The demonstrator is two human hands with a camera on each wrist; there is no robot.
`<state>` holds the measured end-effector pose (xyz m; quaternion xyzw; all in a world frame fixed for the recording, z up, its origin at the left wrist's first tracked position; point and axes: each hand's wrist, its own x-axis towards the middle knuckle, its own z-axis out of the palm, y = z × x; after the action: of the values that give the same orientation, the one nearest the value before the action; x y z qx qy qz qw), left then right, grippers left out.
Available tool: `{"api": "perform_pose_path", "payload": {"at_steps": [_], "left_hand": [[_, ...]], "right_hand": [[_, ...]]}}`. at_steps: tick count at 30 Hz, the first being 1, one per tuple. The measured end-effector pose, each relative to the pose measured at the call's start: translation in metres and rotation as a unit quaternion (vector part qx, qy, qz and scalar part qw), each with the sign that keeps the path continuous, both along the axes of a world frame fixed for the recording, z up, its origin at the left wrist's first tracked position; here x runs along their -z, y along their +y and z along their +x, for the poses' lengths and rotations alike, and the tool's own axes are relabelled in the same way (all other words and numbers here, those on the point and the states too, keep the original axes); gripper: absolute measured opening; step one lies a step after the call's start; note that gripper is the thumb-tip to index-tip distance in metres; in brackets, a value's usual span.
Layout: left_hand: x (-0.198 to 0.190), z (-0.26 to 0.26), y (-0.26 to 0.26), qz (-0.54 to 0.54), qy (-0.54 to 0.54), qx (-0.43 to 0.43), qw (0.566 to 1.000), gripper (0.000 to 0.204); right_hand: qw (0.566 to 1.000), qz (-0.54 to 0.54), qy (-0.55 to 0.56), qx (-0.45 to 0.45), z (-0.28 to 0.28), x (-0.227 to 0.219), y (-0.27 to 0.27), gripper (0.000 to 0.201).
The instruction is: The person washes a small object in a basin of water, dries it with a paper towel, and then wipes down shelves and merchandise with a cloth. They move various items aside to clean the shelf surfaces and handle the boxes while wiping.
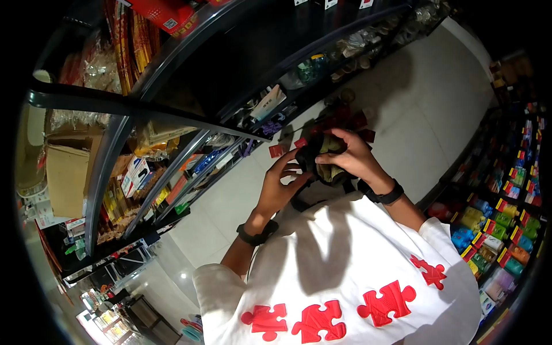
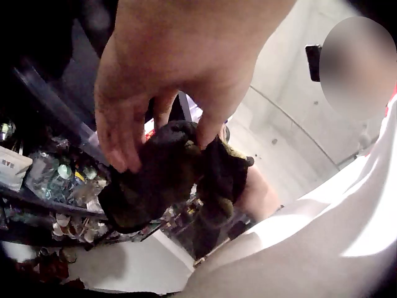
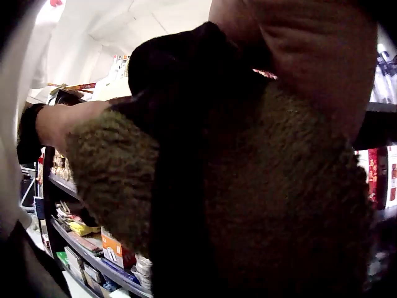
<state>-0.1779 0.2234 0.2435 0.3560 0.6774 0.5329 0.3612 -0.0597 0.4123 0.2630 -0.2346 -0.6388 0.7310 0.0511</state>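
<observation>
Between both hands, in front of the white shirt, is a soft item of black fabric and olive fleece [image 1: 329,167]; its exact kind I cannot tell. My left hand [image 1: 280,187] grips its black part with curled fingers and thumb. In the left wrist view, the fingers of that hand [image 2: 180,68] reach down over the dark fabric [image 2: 155,180]. My right hand [image 1: 353,158] pinches the olive side between thumb and fingers. The right wrist view is largely filled by the shaggy olive fleece [image 3: 267,180], crossed by a dark band, with the right hand [image 3: 316,62] above it.
Dark shelves [image 1: 172,155] packed with boxes and bags run along the left. Another shelf of colourful bottles [image 1: 489,230] stands at the right. Pale tiled floor [image 1: 431,109] lies between them. Several red items [image 1: 278,150] are on the floor beyond the hands.
</observation>
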Motion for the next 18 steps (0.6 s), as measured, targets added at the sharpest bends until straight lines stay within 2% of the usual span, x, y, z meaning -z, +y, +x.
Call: {"api": "perform_pose_path", "payload": {"at_steps": [2,6,8,9,12,13,14,16,17,18], "left_hand": [[0.000,0.002,-0.004,0.012,-0.048,-0.052,0.997,0.048],[0.005,-0.010,-0.011,0.003,-0.017,-0.065,0.998,0.033],[0.007,-0.019,-0.015,0.029,-0.029,-0.097,0.994,0.022],[0.002,-0.022,-0.016,0.052,-0.031,-0.098,0.993,0.021],[-0.009,-0.029,-0.022,0.079,-0.034,-0.142,0.986,0.021],[-0.007,-0.032,-0.026,0.070,-0.040,-0.155,0.985,0.021],[-0.008,-0.035,-0.030,0.069,-0.041,-0.153,0.985,0.021],[-0.009,-0.040,-0.037,0.074,-0.061,-0.216,0.972,0.021],[-0.009,-0.045,-0.038,0.064,-0.053,-0.226,0.971,0.019],[-0.008,-0.049,-0.039,0.063,-0.054,-0.223,0.971,0.019]], "right_hand": [[0.996,0.067,-0.052,-0.029,-0.001,-0.007,0.000,0.048],[1.000,0.009,-0.018,0.009,-0.005,-0.013,-0.007,0.053],[0.980,-0.006,-0.100,0.175,-0.004,-0.001,-0.013,0.054],[0.993,-0.040,-0.054,0.100,-0.001,0.034,0.003,0.063],[0.993,-0.018,-0.023,0.113,0.006,0.037,0.019,0.064],[0.987,-0.007,0.005,0.161,0.011,0.023,0.015,0.060],[0.986,-0.008,0.004,0.164,0.014,0.027,0.016,0.060],[0.926,0.086,-0.114,0.349,0.020,0.033,0.021,0.051],[0.951,0.023,-0.099,0.291,0.031,0.028,0.035,0.051],[0.950,0.022,-0.100,0.294,0.038,0.023,0.039,0.051]]}}
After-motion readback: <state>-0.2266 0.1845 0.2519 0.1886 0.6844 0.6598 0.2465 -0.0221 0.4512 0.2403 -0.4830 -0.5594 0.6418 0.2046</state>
